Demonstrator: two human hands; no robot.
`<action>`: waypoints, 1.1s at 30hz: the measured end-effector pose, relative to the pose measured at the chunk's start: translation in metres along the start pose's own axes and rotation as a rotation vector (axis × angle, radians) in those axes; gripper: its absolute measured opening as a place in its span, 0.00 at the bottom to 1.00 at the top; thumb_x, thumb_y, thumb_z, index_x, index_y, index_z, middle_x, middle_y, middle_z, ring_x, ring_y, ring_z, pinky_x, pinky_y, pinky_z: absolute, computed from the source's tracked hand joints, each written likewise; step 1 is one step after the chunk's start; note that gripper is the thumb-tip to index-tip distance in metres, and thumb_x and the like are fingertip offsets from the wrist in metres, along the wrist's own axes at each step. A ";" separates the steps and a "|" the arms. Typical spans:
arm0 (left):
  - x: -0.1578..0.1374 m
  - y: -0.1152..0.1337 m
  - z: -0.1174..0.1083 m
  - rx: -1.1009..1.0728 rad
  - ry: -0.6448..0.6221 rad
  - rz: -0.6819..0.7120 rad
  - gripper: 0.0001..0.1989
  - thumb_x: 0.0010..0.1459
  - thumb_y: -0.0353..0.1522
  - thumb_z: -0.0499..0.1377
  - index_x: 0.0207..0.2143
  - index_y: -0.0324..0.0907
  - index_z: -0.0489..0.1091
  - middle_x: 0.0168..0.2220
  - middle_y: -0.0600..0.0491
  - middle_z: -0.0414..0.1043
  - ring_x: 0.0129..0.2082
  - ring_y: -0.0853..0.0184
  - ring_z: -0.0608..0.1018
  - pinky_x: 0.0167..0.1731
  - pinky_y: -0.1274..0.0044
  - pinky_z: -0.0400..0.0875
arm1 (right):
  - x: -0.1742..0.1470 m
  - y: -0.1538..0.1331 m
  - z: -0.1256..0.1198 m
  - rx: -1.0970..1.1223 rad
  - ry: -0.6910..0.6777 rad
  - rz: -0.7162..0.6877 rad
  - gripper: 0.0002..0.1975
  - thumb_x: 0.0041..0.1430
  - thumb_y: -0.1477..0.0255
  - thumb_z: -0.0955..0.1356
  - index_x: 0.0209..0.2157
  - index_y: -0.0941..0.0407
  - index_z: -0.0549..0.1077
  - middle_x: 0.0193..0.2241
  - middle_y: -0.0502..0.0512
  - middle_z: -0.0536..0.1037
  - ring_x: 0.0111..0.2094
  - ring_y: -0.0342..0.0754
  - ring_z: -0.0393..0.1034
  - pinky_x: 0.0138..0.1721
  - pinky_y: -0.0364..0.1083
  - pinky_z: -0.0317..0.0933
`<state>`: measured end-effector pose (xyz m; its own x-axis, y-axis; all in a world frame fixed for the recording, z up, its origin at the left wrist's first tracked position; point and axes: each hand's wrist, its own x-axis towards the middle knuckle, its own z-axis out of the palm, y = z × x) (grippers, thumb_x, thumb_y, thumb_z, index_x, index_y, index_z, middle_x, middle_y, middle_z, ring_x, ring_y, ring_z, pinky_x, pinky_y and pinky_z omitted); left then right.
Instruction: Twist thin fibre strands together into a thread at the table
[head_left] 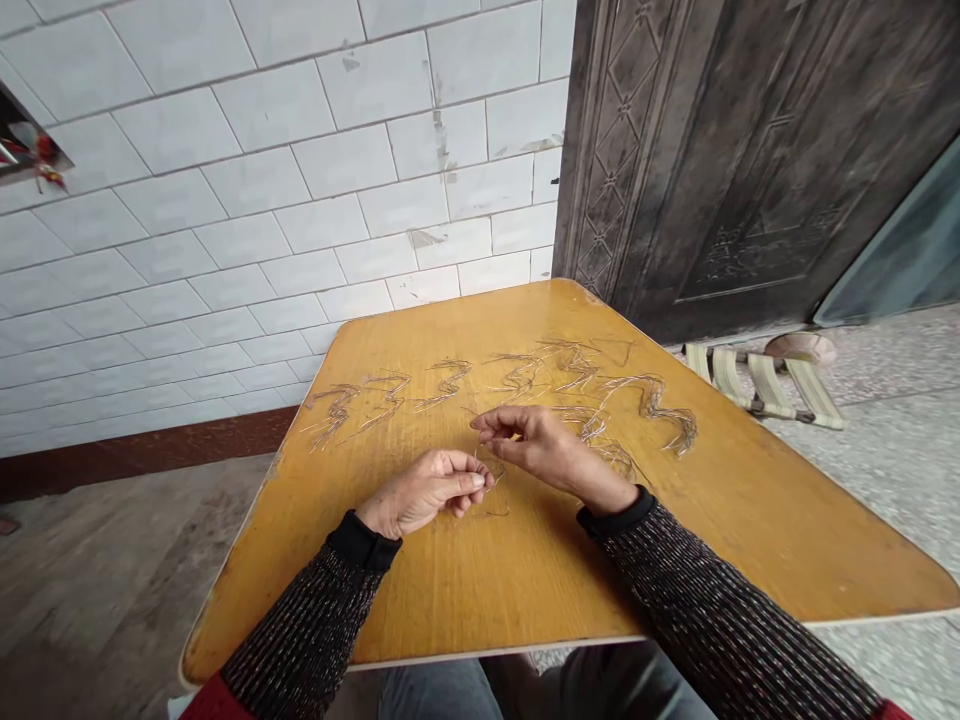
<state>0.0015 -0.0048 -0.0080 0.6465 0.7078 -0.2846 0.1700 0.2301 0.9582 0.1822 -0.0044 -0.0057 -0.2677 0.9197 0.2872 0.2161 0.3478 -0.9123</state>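
Observation:
My left hand [431, 490] is closed in a pinch on a thin bent wire [496, 480] above the table's near middle. Just beyond it, my right hand [540, 445] has its thumb and forefinger pinched together where a wire end rises; the exact grip is too fine to see. A loose wire [499, 513] lies beneath my fingers. Past my hands, several zigzag bundles of wire [450, 380] are laid across the tabletop. A larger bent bundle [660, 405] rests to the right, and more wires [592, 425] are partly hidden behind my right hand.
The yellow wooden table [510, 600] stands before a white tiled wall [262, 180]. A dark carved door [720, 200] is at the back right. On the floor to the right is a low seat with pale straps [765, 382].

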 end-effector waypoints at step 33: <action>0.006 -0.004 0.002 0.025 0.094 0.050 0.10 0.49 0.36 0.59 0.28 0.36 0.70 0.18 0.57 0.64 0.15 0.79 0.63 0.15 0.84 0.56 | -0.002 -0.005 0.002 -0.307 0.313 -0.105 0.06 0.56 0.73 0.61 0.27 0.57 0.67 0.19 0.48 0.69 0.20 0.39 0.60 0.23 0.40 0.52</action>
<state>0.0057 -0.0029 -0.0132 0.5825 0.7777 -0.2365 0.1581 0.1770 0.9714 0.1797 -0.0081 -0.0025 -0.0161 0.8711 0.4908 0.4843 0.4362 -0.7584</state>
